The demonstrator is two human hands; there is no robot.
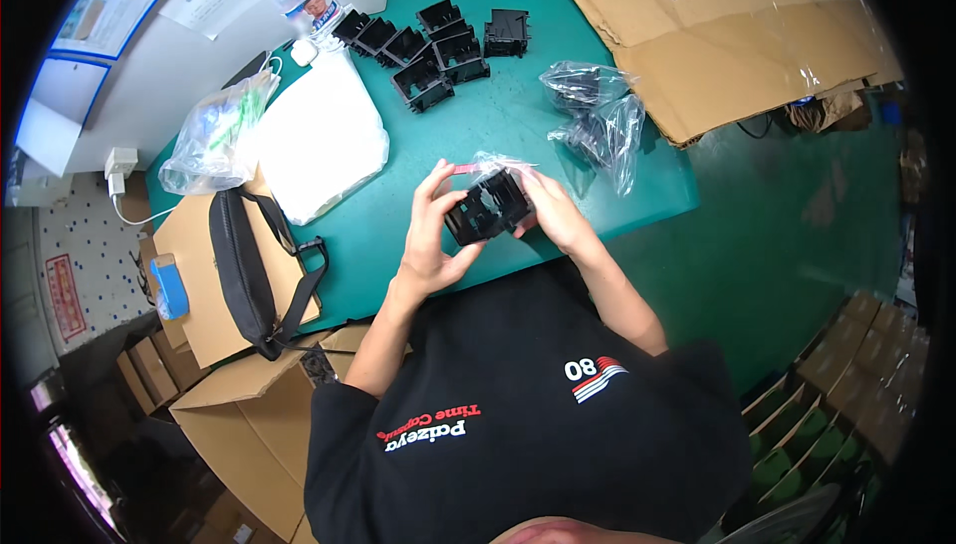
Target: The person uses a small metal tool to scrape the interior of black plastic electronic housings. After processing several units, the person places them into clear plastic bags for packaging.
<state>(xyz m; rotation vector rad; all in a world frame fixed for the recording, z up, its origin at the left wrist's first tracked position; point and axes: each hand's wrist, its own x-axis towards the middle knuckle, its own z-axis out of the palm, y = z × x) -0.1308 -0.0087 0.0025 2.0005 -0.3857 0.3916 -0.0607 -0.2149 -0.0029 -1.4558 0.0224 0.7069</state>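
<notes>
Near the table's front edge, my left hand (430, 235) grips a black plastic housing (476, 217) by its left side, thumb below and fingers above. The housing is an open frame with cut-outs, held tilted. My right hand (556, 214) closes on its right side; some of its fingertips are hidden behind the part. A crumpled clear plastic bag (498, 161) with a pinkish-red strip sits just beyond the housing, against the fingers of both hands. Farther off, several similar black housings (423, 84) stand grouped, one housing (507, 32) apart to their right.
Black parts in clear bags (609, 136) lie right of my hands, beside a large cardboard sheet (717, 36). On the left are a white bag (324, 136), a clear bag with green contents (221, 136) and a black waist bag (249, 270). A water bottle (304, 1) stands behind.
</notes>
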